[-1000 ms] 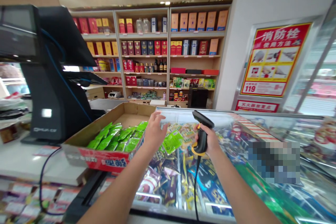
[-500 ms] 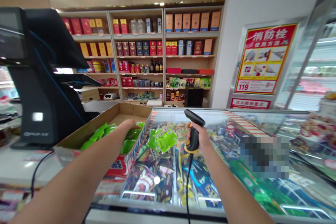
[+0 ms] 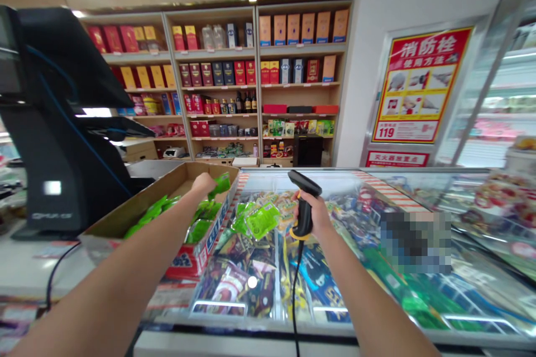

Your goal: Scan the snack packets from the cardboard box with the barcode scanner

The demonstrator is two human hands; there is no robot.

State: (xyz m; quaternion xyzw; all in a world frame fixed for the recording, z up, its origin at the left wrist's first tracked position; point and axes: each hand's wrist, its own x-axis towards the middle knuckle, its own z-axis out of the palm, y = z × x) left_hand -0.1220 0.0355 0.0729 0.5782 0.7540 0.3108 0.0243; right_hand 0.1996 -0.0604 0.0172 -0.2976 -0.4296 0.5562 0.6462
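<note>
My left hand (image 3: pixel 203 184) is closed on a green snack packet (image 3: pixel 220 184), held just above the open cardboard box (image 3: pixel 138 206) that holds several more green packets (image 3: pixel 159 209). My right hand (image 3: pixel 312 217) grips a black barcode scanner (image 3: pixel 304 201) with a yellow base, its head pointing left over the glass freezer lid (image 3: pixel 335 290). Its black cable hangs down toward me. A few green packets (image 3: pixel 259 220) lie on the glass between my hands.
A black checkout terminal (image 3: pixel 54 122) stands on the counter at left. Shelves of boxed goods and bottles (image 3: pixel 251 78) line the back wall. A red fire-hydrant poster (image 3: pixel 421 86) hangs at right beside a glass-door cooler (image 3: pixel 502 100).
My left hand left the glass, reached into the box and has lifted out one green packet. My right hand has kept hold of the scanner with little movement.
</note>
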